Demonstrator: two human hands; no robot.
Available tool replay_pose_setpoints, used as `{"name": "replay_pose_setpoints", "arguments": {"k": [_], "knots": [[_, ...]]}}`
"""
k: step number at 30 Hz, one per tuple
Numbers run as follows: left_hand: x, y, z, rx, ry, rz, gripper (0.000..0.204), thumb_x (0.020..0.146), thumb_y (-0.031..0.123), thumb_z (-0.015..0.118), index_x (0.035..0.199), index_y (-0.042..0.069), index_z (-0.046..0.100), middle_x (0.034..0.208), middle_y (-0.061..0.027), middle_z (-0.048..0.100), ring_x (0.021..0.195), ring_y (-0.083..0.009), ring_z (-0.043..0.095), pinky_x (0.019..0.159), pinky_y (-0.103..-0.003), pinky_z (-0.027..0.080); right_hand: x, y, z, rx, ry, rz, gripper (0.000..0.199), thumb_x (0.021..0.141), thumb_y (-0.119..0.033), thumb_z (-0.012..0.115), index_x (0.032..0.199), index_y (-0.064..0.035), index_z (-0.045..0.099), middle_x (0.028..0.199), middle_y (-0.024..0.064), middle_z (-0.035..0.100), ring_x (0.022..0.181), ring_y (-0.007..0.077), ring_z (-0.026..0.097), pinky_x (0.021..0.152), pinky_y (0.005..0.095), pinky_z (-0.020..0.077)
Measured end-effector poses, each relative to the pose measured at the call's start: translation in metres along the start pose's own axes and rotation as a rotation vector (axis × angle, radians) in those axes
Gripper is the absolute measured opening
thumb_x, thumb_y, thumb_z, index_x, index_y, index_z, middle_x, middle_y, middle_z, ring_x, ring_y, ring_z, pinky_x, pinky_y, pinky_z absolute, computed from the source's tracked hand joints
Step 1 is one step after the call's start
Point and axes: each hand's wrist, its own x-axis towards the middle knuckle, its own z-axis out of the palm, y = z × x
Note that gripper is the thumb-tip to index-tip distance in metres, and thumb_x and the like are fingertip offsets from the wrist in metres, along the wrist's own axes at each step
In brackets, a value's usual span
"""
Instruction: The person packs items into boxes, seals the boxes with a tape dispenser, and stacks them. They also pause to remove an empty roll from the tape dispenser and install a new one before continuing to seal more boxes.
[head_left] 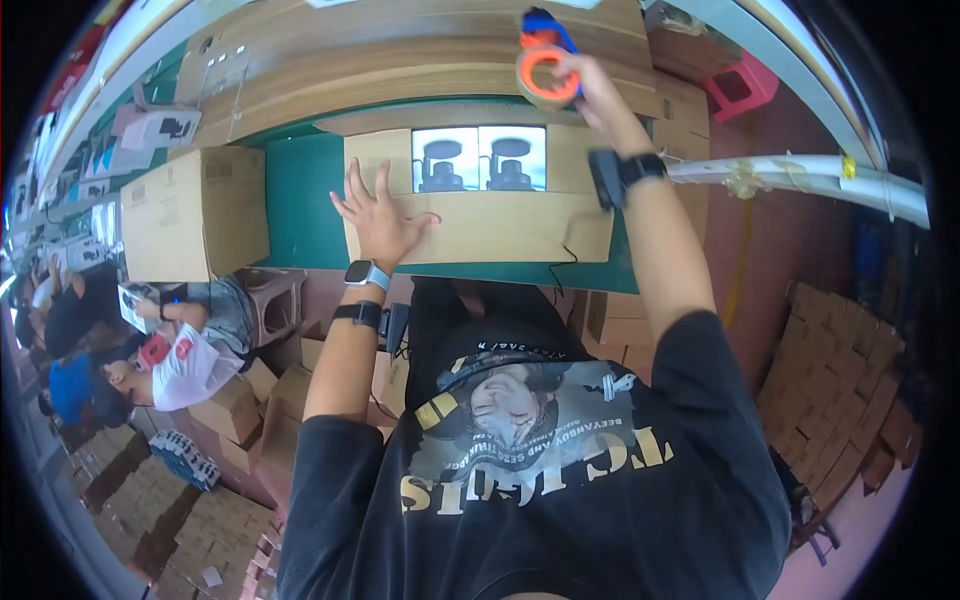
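My left hand [378,218] lay with its fingers spread on the left part of one wide, open brown cardboard carton [500,226] on the green worktop [298,205], where two pale printed boxes [445,160] sat side by side, each bearing a picture of a dark, round-topped device. My right hand [594,90] was closed around one blue-and-orange tape dispenser [531,84] beyond the carton's far right part. One taller brown cardboard box [165,225] stood to the left, its faint markings too small to read.
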Motion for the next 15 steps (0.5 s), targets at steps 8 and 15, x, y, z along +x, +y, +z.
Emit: {"name": "replay_pose_setpoints", "arguments": {"k": [8,15], "knots": [[0.009,-0.011,0.026,0.014,-0.319,0.265,0.084,0.081,0.052,0.072,0.149,0.011,0.044,0.157,-0.0185,0.036,0.149,-0.0350,0.028,0.122,-0.060,0.013,-0.065,0.089,-0.014,0.002,0.145,-0.047,0.035,0.072,0.000,0.067,0.106,-0.0038,0.059,0.088,0.0057,0.062,0.084,0.0170,0.063,0.081,0.0335,0.0533],[0.003,-0.022,0.056,0.030,-0.175,0.281,0.069,0.098,0.048,0.052,0.152,0.006,0.039,0.159,-0.0158,0.036,0.150,-0.0341,0.027,0.122,-0.056,0.016,-0.062,0.086,0.041,-0.809,-0.251,-0.365,0.053,0.073,-0.004,0.073,0.122,-0.0054,0.055,0.107,0.0134,0.066,0.098,0.0289,0.067,0.087,0.0376,0.0535]]}}
